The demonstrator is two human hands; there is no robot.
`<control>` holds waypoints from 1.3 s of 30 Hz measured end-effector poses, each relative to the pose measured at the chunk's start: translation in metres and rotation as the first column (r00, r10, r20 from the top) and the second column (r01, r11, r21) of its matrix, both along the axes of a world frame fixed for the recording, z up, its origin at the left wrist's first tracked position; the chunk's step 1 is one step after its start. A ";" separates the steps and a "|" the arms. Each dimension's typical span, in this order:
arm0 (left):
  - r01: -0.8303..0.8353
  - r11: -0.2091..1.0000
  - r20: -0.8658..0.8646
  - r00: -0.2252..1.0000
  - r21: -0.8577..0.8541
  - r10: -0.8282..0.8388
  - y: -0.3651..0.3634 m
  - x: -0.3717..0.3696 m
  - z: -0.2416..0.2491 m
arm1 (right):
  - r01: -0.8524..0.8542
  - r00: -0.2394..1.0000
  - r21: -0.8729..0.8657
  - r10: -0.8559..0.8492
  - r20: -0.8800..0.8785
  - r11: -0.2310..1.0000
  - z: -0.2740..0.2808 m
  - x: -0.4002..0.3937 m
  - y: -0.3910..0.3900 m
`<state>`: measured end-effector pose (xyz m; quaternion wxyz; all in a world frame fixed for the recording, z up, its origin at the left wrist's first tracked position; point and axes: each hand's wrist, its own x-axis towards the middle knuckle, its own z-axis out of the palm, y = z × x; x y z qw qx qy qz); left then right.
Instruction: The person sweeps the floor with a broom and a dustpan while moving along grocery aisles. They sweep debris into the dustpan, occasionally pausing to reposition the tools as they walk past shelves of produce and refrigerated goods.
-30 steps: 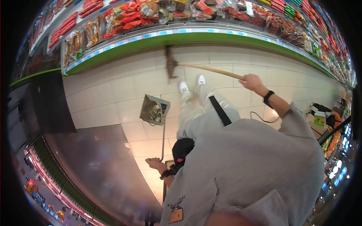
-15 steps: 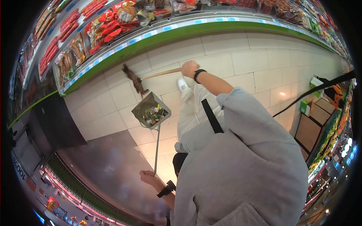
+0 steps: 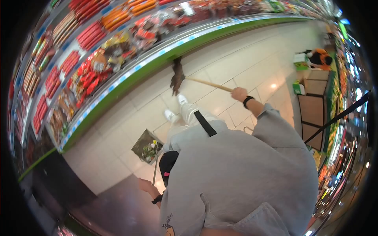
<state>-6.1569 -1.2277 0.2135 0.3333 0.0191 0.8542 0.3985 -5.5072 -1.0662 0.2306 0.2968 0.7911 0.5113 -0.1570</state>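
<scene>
My right hand (image 3: 239,94) is wrapped round the end of the wooden handle of a broom (image 3: 208,83). The broom's dark brown bristles (image 3: 177,77) rest on the tiles beside the green base of the shelf, just ahead of my white shoes. On the left, my left hand (image 3: 145,185) grips the thin upright handle of a dustpan (image 3: 139,142). Leafy scraps and bits of litter (image 3: 150,152) lie inside the pan, which is on or close to the floor left of my feet.
A long refrigerated display (image 3: 98,70) of packed sausages and meats runs along the left and front, edged by a green base (image 3: 165,55). Brown crates (image 3: 313,104) and green-white boxes (image 3: 301,61) stand at the right. A dark floor panel (image 3: 114,200) lies lower left.
The view has turned. My right hand has carried the broom forward along the shelf base, away from the dustpan. The dustpan now sits nearer my body, still held in my left hand.
</scene>
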 end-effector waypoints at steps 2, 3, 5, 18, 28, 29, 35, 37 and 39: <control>-0.031 0.993 0.136 0.990 -0.118 0.047 0.028 -0.004 -0.008 | -0.002 0.998 0.076 0.007 -0.070 0.997 0.018 -0.023 0.000; -0.006 0.995 0.145 0.989 -0.098 0.021 0.049 0.005 -0.003 | -0.013 0.996 0.105 0.022 -0.083 0.994 0.032 -0.039 0.000; 0.076 0.997 0.015 0.997 -0.010 -0.076 0.083 0.030 0.012 | -0.030 0.991 0.116 0.045 -0.129 0.993 0.040 -0.050 -0.001; 0.275 0.918 0.005 0.958 0.287 -0.288 0.139 0.107 0.069 | -0.417 0.886 0.117 0.432 -0.170 0.901 -0.030 -0.073 0.102; 0.170 0.966 -0.047 0.985 0.193 -0.164 0.144 0.227 0.138 | -0.085 0.968 0.009 0.085 -0.237 0.996 -0.042 0.148 0.114; 0.141 0.972 -0.036 0.990 0.189 -0.137 0.143 0.238 0.139 | -0.050 0.972 0.002 0.049 -0.230 0.999 -0.034 0.177 0.104; 0.095 0.988 0.086 0.991 0.125 -0.106 0.132 0.286 0.136 | 0.149 0.982 -0.052 -0.154 -0.114 0.987 -0.026 0.305 0.029; 0.124 0.989 0.065 0.989 0.084 -0.129 0.131 0.294 0.129 | 0.155 0.982 -0.024 -0.156 -0.104 0.988 -0.014 0.317 0.020; 0.153 0.986 0.068 0.985 0.063 -0.157 0.123 0.289 0.107 | 0.087 0.976 0.010 -0.083 -0.203 0.996 0.003 0.314 0.020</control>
